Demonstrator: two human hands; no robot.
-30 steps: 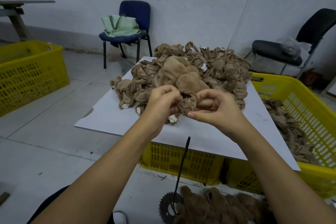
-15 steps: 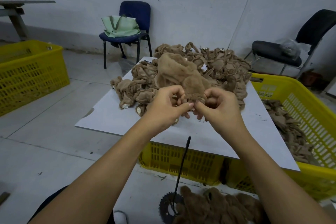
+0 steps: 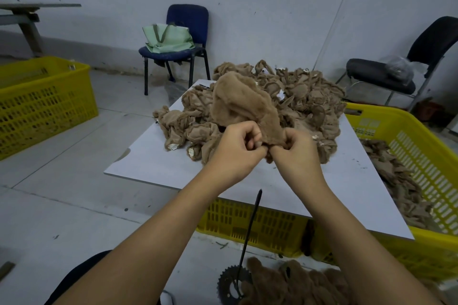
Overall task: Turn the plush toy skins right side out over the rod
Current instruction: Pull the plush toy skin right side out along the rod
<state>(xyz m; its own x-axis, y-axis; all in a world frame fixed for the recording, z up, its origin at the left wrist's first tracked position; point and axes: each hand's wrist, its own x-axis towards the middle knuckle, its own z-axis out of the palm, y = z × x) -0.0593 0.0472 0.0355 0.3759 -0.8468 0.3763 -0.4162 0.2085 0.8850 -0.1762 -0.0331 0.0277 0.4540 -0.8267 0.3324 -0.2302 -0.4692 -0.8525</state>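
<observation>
Both hands hold one brown plush skin (image 3: 241,104) up over the white board (image 3: 153,163). My left hand (image 3: 238,148) pinches its lower edge from the left. My right hand (image 3: 295,153) grips the same edge from the right, fingers curled into the fabric. The skin's furry side faces out and it stands up above my hands. A thin black rod (image 3: 250,228) rises from a toothed metal base (image 3: 231,285) on the floor below my arms, bare at its tip. A heap of inside-out skins (image 3: 302,96) covers the board's far half.
A yellow crate (image 3: 406,156) at the right holds more skins, and another yellow crate (image 3: 252,223) sits under the board. Furry finished skins (image 3: 297,282) lie by the rod's base. A third yellow crate (image 3: 42,101) stands at the left. Two chairs (image 3: 183,39) line the wall.
The skin has unfolded upward from a bunched lump into a taller furry shape. Both hands moved closer together and now grip its lower edge side by side.
</observation>
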